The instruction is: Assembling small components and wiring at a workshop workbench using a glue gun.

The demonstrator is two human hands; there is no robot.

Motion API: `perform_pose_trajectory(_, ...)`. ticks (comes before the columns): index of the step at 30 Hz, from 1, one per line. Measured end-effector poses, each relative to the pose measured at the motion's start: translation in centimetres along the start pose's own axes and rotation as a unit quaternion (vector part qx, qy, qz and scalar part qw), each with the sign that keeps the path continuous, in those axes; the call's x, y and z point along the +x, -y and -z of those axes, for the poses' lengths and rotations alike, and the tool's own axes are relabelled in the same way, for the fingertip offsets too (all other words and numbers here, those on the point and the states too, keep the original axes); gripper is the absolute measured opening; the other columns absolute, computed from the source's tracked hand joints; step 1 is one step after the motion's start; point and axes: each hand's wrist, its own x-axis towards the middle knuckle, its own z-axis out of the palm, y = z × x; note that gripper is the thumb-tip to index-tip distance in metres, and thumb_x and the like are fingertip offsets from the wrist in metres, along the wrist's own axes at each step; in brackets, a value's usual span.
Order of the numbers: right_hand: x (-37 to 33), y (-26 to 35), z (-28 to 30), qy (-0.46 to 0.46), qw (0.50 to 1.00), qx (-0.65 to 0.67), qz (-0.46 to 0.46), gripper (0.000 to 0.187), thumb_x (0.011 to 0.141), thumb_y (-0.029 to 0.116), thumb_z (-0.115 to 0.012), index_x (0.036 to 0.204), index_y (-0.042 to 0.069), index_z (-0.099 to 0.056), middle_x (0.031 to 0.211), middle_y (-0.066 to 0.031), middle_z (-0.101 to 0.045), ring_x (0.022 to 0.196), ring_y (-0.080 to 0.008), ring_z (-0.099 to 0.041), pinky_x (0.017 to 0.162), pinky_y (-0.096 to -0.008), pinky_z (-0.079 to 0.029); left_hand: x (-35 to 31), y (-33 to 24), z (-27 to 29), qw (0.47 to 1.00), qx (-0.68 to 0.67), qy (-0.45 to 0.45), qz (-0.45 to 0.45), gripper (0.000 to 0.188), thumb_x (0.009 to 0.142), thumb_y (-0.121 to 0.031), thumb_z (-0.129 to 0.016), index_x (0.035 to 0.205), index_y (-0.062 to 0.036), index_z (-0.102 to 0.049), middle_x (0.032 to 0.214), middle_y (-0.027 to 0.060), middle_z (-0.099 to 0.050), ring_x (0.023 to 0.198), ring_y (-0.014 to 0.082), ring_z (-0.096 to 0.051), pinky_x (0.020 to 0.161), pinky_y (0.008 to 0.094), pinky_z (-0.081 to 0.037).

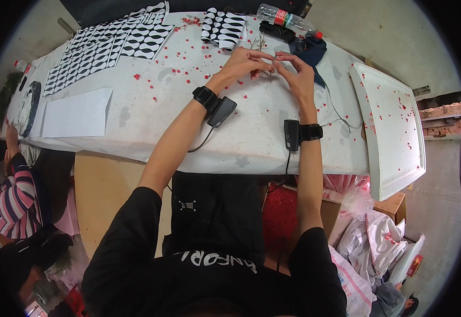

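Note:
Over the far part of the white-covered table (188,138), both of my hands meet at the fingertips. My left hand (245,64) is closed in a pinch on a thin brown twig (262,41), whose fine ends show above and below the fingers. From the other side, my right hand (298,73) pinches at the same spot, thumb and forefinger together. What exactly lies between the fingertips is too small to make out fully. Loose red berries (188,81) are strewn around and to the left of the hands. More berry sprigs (191,21) lie at the back.
Black-and-white patterned sheets (90,53) and a white sheet (77,113) lie at left; a folded patterned piece (223,29) is behind. A plastic bottle (286,18), dark cloth (309,50) and berry-dotted white tray (391,127) stand right. Another person's striped sleeve (22,193) shows left.

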Motion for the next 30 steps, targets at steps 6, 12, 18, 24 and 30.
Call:
perform_pose_trajectory(6, -0.04, -0.28, 0.04, 0.022, 0.998, 0.056, -0.021, 0.014, 0.083, 0.003, -0.070, 0.096, -0.002, -0.070, 0.118, -0.0140, -0.065, 0.108, -0.0185, -0.063, 0.099, -0.0303, -0.047, -0.13, -0.38, -0.09, 1.000, 0.010, -0.001, 0.007, 0.033, 0.083, -0.012, -0.074, 0.112, 0.0004, -0.069, 0.068, 0.0033, -0.065, 0.052, 0.0076, -0.053, 0.049, 0.0222, -0.041)
perform_pose_trajectory(12, -0.05, -0.23, 0.04, 0.022, 0.998, 0.050, -0.028, 0.014, 0.083, 0.003, -0.069, 0.096, -0.001, -0.070, 0.118, -0.0144, -0.065, 0.108, -0.0190, -0.063, 0.098, -0.0303, -0.048, -0.11, -0.27, -0.05, 1.000, 0.006, 0.002, 0.005, 0.033, 0.082, -0.012, -0.074, 0.112, 0.0009, -0.069, 0.068, 0.0038, -0.065, 0.053, 0.0079, -0.053, 0.049, 0.0224, -0.041)
perform_pose_trajectory(18, -0.12, -0.04, 0.11, 0.021, 0.999, 0.042, -0.024, 0.013, 0.082, 0.003, -0.069, 0.094, -0.001, -0.070, 0.118, -0.0140, -0.066, 0.107, -0.0191, -0.063, 0.098, -0.0307, -0.048, 0.02, -0.17, -0.01, 1.000, 0.022, 0.004, 0.005, 0.032, 0.083, -0.011, -0.074, 0.112, 0.0012, -0.068, 0.068, 0.0034, -0.065, 0.052, 0.0079, -0.052, 0.049, 0.0224, -0.041)
perform_pose_trajectory(24, -0.16, 0.20, 0.06, 0.014, 0.999, 0.036, -0.029, 0.011, 0.082, 0.003, -0.070, 0.092, -0.001, -0.069, 0.116, -0.0137, -0.066, 0.107, -0.0189, -0.063, 0.099, -0.0311, -0.047, 0.04, -0.03, 0.00, 1.000, 0.007, 0.008, 0.003, 0.033, 0.083, -0.011, -0.074, 0.113, 0.0010, -0.068, 0.069, 0.0032, -0.065, 0.053, 0.0077, -0.052, 0.049, 0.0222, -0.040)
perform_pose_trajectory(30, -0.24, 0.40, 0.00, 0.010, 0.999, 0.035, -0.030, 0.011, 0.081, 0.003, -0.070, 0.091, -0.001, -0.069, 0.116, -0.0137, -0.067, 0.107, -0.0188, -0.064, 0.100, -0.0310, -0.047, -0.10, -0.21, -0.14, 1.000, 0.005, 0.005, 0.014, 0.033, 0.084, -0.012, -0.074, 0.113, 0.0009, -0.068, 0.069, 0.0029, -0.066, 0.053, 0.0076, -0.052, 0.049, 0.0221, -0.040)
